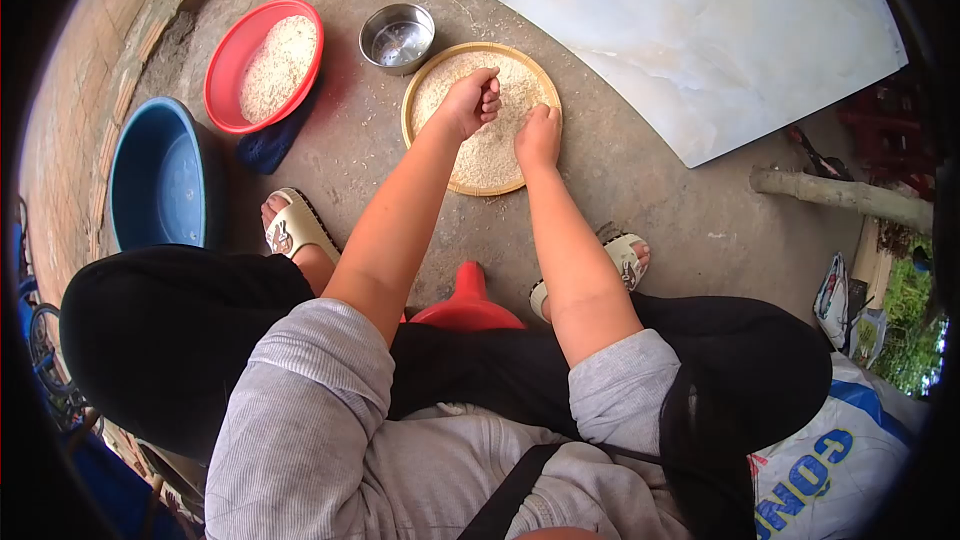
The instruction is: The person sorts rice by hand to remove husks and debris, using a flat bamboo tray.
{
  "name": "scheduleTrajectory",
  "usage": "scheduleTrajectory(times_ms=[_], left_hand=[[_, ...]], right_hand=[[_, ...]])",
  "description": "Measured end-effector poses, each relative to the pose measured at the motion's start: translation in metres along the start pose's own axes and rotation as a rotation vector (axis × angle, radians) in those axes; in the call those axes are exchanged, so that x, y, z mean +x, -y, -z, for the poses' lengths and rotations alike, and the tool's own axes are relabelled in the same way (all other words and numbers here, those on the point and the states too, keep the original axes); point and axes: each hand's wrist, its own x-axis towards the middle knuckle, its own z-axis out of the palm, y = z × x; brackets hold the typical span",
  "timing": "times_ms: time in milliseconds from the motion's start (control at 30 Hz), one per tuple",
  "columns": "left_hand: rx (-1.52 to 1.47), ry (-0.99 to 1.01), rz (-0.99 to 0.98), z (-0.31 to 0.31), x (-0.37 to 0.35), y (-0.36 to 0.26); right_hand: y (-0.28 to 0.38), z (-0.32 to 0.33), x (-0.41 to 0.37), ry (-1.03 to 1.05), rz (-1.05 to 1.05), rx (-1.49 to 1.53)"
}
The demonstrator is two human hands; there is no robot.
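Note:
A round woven tray [411,110] with a yellow-brown rim lies on the ground, covered with pale grains [487,160]. Over its upper middle is my left hand [473,103], its fingers curled closed; what they hold, if anything, is too small to tell. My right hand [538,138] is over the tray's right side, fingertips pinched together, and any thing between them is hidden. The two hands are apart, a short way from each other. Just beyond the tray's upper left edge stands a steel bowl [397,38].
A red basin [222,75] of grain and a blue tub [160,180] stand at left. A marbled sheet [700,30] lies upper right, near a wooden log [840,196]. A red stool [468,308] is between the knees. A printed sack [830,450] sits lower right.

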Motion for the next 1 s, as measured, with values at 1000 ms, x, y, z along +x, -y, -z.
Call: scheduleTrajectory(times_ms=[1000], left_hand=[[-0.033,-0.319,-0.046,0.013,0.008,0.014]], right_hand=[[0.034,0.003,0.0,-0.332,0.05,0.304]])
